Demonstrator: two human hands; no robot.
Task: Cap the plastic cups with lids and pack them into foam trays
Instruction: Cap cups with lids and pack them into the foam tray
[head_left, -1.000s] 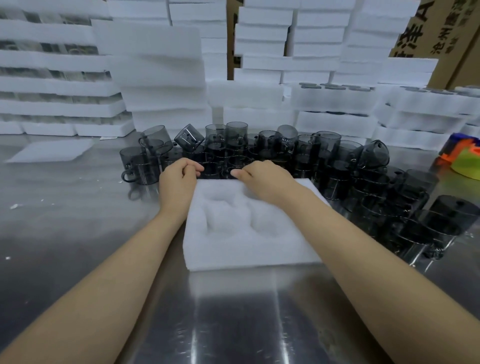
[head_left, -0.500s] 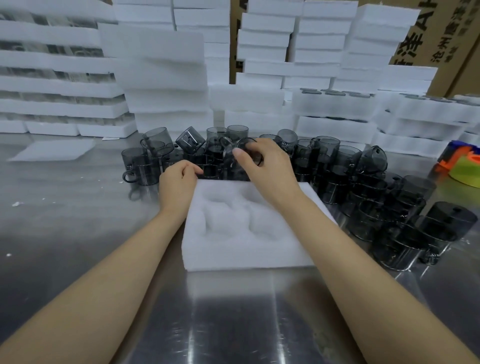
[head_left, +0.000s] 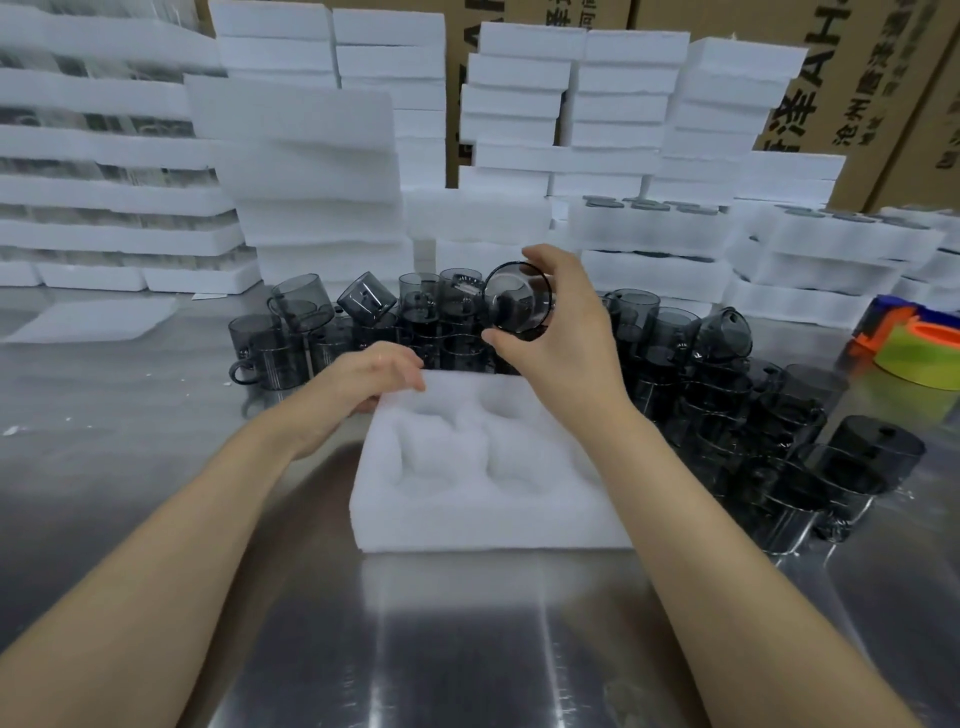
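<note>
Our right hand (head_left: 566, 332) has come up off the pile (head_left: 727, 395) with one smoky cup (head_left: 517, 304) pinched above the far edge of the foam tray (head_left: 488, 525); left hand (head_left: 374, 379) grips its far-left corner. Cup's tipped, axis running near-far, round end facing us. Picking step, we reckon: it wants a lid, then a pocket.

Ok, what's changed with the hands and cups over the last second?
The right hand left the far edge of the foam tray, reached into the cups behind it, took one grey cup in its grip and lifted it, tilted sideways. The left hand stayed on the tray's far left corner; the tray has not moved and its pockets are empty.
</note>
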